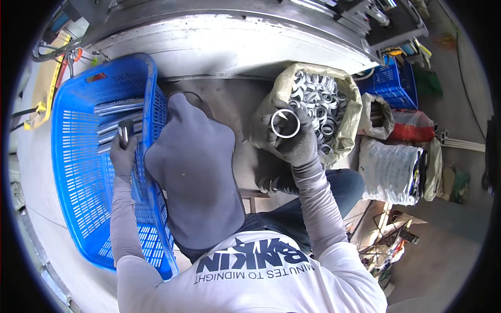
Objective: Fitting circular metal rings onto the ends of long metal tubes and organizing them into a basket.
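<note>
My left hand, in a grey glove, is closed round a shiny metal tube whose rounded end points up. It is over the blue basket, where several long metal tubes lie at the far end. My right hand, also gloved, has its fingers closed on a pale ring, held with its opening facing up. The ring is at the left rim of a woven sack filled with many similar grey-white rings.
Between basket and sack, a smooth grey cover lies over my left side. A white-faced bench or machine base runs across the far side. At the right are a smaller blue crate, an open bag and a plastic-wrapped bundle.
</note>
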The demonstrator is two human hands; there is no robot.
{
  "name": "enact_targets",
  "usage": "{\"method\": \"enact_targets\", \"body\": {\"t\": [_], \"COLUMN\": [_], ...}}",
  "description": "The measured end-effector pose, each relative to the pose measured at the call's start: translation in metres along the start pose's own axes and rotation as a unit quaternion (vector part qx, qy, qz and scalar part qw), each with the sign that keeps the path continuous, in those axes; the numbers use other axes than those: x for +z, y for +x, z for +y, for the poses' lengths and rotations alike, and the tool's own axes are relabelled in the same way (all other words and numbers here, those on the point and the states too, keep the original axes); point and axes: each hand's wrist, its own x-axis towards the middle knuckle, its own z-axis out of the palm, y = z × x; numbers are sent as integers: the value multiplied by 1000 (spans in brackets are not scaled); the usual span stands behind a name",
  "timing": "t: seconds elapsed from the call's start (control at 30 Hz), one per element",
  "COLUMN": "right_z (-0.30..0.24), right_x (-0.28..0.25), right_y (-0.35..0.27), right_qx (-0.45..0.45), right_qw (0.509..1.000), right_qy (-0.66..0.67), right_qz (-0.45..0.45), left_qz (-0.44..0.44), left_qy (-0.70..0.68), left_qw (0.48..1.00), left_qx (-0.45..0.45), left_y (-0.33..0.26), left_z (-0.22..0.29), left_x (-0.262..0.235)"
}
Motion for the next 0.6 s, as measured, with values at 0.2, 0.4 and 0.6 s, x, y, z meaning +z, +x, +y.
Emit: {"method": "enact_targets", "body": {"t": [0.2, 0.4, 0.6], "right_z": [9, 22, 27], "right_x": [-7, -8, -4], "right_y": [-26, -55, -68], "right_qx": [-48, -340, -320], "right_qw": [990, 757, 854], "right_qy": [-130, -558, -410], "right_qz": [22, 6, 22], "left_qz": [-60, -161, -114], "left_qy": [34, 247, 245], "left_qw": [855, 781, 764], "left_qx": [514, 550, 586], "left_y": [-100, -179, -185], "left_z": [270, 337, 339], "left_x": [-64, 13, 50]}}
